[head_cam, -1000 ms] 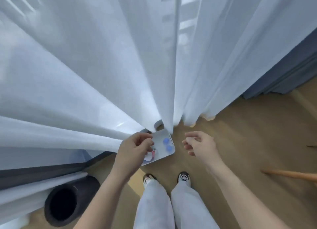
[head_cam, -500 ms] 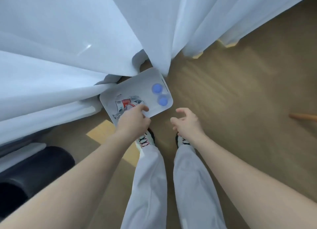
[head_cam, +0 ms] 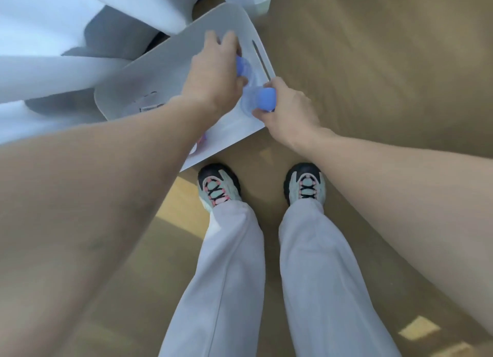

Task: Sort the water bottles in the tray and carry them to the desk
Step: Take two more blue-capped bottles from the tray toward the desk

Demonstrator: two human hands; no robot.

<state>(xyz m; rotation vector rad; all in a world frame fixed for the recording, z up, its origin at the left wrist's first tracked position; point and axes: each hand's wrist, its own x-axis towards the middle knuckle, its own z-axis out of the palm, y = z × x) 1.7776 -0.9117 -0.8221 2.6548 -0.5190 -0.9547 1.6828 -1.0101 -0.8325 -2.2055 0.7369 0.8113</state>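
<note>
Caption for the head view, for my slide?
Left hand grips the far bottle, right hand the near bottle, in a white tray on the floor.

pale grey tray (head_cam: 170, 71), blue bottle caps (head_cam: 266, 98), white curtain (head_cam: 53, 71), tan floor (head_cam: 373, 63)

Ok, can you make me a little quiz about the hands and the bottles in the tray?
1. True or false: the flat grey plastic tray stands on a desk.
2. What does the right hand grip? A) a clear plastic water bottle with a blue cap B) a red cup C) a spoon
3. How many blue bottle caps show in the tray?
Key: 1 false, it lies on the brown wooden floor. 2 A. 3 two; the left hand holds the second blue-capped bottle.
</note>
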